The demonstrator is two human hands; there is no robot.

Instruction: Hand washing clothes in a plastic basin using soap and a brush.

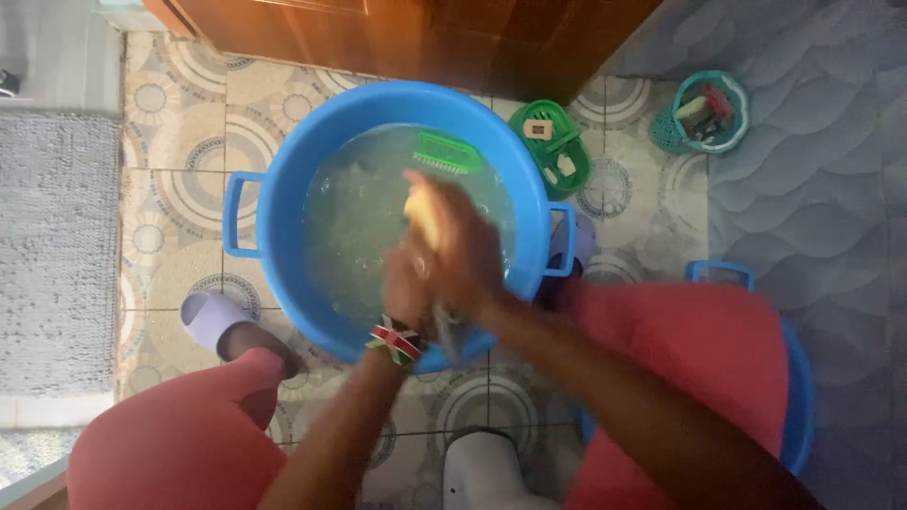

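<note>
Scrubbing goes best over the water, so keep your left hand (408,283), closed around the grey cloth (446,326), low inside the blue basin (283,198) at its near side. Your right hand (463,250) grips a yellow soap bar (422,215); press it firmly along the cloth. The green brush (448,152) floats far.

One view only, from a camera on the person's head; it faces almost straight down over the knees onto a blue basin (283,170) on the tiled floor (179,142); near, at arm's length; the frame reaches a grey mat (57,255) and a wooden door (416,38).
</note>
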